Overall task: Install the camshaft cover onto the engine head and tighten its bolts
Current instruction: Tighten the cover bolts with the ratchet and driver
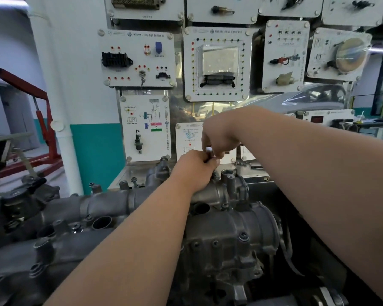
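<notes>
The camshaft cover (111, 202), grey cast metal, lies across the lower half of the frame. It appears already seated on the engine, so the step in hand looks like bolt tightening rather than placing.

At the cover's far edge, in the centre of the frame, both hands meet on a slim tool (209, 151) with a pale tip. The left hand (196, 165) is curled round its lower part, and the right hand (219, 138) reaches in from above and pinches its top. The bolt under them is hidden, and I cannot tell what kind of tool it is.

The next move probably calls for keeping the tool square on the fastener while turning it, then moving to the other bolts. What looks like one bolt head (134, 179) stands proud just left of the hands.

White training panels (139, 60) fill the wall behind, and a red crane (42, 111) stands at the left edge.
</notes>
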Action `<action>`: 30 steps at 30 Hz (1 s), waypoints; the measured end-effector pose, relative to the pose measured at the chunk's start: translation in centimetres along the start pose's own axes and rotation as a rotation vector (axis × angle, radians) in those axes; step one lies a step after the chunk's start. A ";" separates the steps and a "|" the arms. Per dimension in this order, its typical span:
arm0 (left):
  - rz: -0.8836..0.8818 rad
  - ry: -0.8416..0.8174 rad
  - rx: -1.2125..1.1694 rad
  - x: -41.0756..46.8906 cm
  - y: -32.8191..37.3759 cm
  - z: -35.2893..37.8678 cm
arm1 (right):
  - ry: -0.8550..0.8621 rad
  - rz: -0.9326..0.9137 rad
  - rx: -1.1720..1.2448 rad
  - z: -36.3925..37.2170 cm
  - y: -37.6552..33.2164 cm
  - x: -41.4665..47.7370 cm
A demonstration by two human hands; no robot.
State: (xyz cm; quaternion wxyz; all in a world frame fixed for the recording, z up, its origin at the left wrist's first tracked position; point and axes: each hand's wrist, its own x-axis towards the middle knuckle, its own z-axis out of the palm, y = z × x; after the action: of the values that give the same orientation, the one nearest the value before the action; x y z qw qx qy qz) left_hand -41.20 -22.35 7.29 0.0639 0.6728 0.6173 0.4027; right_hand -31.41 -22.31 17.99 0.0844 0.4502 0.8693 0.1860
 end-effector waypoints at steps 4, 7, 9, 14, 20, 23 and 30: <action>0.024 -0.018 0.020 0.1 0.0 -0.2 | 0.030 0.009 0.010 0.4 0.5 0.4; 0.031 -0.034 0.035 0.1 0.0 -0.2 | -0.004 0.060 0.079 0.2 1.1 0.7; 0.030 -0.017 0.037 0.3 0.1 -0.3 | -0.056 0.082 0.201 0.3 1.0 0.9; 0.002 -0.002 -0.019 0.4 0.1 -0.5 | -0.187 0.097 0.389 0.9 0.5 1.6; -0.022 -0.059 -0.093 0.0 0.3 -0.6 | 0.016 0.037 0.136 0.2 0.8 1.0; -0.019 -0.064 -0.086 0.1 0.3 -0.7 | 0.022 0.021 0.185 0.4 1.4 0.9; -0.012 -0.091 -0.109 0.3 0.0 -0.6 | -0.016 0.028 0.383 1.4 2.9 1.0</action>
State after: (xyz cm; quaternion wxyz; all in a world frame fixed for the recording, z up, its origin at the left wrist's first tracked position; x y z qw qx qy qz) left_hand -41.57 -22.33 7.88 0.1310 0.6824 0.5948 0.4043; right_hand -29.40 -19.61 17.87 0.0014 0.4716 0.8817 0.0145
